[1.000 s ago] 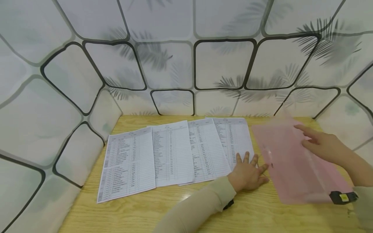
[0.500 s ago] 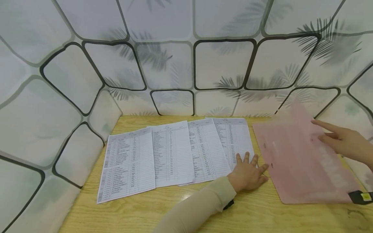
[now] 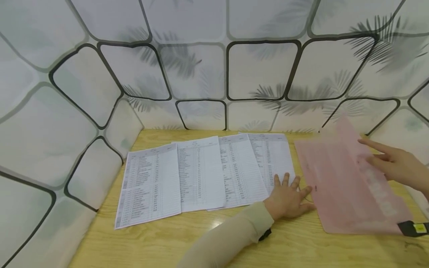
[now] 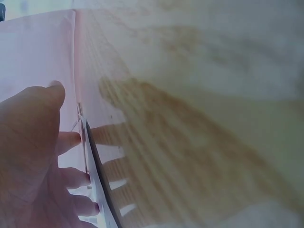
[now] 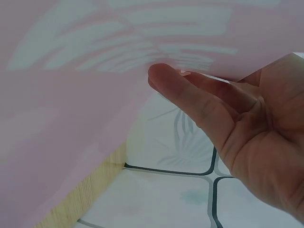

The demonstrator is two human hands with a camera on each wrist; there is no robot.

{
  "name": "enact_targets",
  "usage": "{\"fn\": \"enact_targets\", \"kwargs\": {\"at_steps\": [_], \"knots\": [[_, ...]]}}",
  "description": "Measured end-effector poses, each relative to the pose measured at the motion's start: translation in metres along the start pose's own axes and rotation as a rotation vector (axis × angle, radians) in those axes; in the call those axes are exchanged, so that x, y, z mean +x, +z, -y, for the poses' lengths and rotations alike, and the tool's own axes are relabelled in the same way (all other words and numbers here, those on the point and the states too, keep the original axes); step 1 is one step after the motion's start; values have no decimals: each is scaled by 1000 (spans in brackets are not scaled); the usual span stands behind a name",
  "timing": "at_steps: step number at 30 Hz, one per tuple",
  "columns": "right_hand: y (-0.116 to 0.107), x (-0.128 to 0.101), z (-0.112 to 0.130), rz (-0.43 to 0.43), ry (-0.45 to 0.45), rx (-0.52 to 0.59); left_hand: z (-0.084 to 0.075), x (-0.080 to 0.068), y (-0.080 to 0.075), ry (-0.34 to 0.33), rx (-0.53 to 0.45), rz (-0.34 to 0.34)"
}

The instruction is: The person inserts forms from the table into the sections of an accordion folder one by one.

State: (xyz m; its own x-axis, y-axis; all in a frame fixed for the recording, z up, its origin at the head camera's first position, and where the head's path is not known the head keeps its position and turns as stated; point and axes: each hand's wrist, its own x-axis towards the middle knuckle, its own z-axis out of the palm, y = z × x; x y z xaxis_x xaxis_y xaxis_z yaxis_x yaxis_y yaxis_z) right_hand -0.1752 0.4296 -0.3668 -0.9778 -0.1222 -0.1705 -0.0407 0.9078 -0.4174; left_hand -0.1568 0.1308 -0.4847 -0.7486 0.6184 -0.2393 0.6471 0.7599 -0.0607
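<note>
1. What has changed: over the last second the right hand (image 3: 397, 163) has moved rightward, drawing the folder's cover (image 3: 352, 141) up at the far right. In the last half second it has hardly moved; the head view has shifted slightly.
2. Right grip: thumb and fingers pinch the edge of the raised pink film, as the right wrist view shows.
3. The folder (image 3: 342, 190) lies at the right of the counter (image 3: 161, 245), its near left part low, its far right part lifted and blurred against the wall (image 3: 261, 70).
4. Left grip: the left hand (image 3: 288, 199) holds nothing, fingers spread over the near end of the rightmost sheet, thumb at the folder's left edge. I cannot tell how hard it presses.
5. The four sheets (image 3: 201, 175) overlap in a row left of the folder, unmoved.
6. What this means, as I judge it: the folder's layers are being parted, with the sheets outside it.
</note>
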Motion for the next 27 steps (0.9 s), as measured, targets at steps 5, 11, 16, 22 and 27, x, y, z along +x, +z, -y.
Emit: {"fn": "enact_targets", "kwargs": {"at_steps": [5, 11, 16, 22, 27], "knots": [[1, 0, 1, 1, 2, 25, 0, 2, 0, -6, -33, -7], [1, 0, 1, 4, 3, 14, -1, 3, 0, -4, -76, -23], [3, 2, -2, 0, -2, 20, 6, 4, 0, 21, -169, -51], [4, 0, 3, -5, -18, 35, 20, 3, -4, 65, -319, -111], [5, 1, 2, -4, -25, 30, 33, -2, -8, 123, -408, -163]]}}
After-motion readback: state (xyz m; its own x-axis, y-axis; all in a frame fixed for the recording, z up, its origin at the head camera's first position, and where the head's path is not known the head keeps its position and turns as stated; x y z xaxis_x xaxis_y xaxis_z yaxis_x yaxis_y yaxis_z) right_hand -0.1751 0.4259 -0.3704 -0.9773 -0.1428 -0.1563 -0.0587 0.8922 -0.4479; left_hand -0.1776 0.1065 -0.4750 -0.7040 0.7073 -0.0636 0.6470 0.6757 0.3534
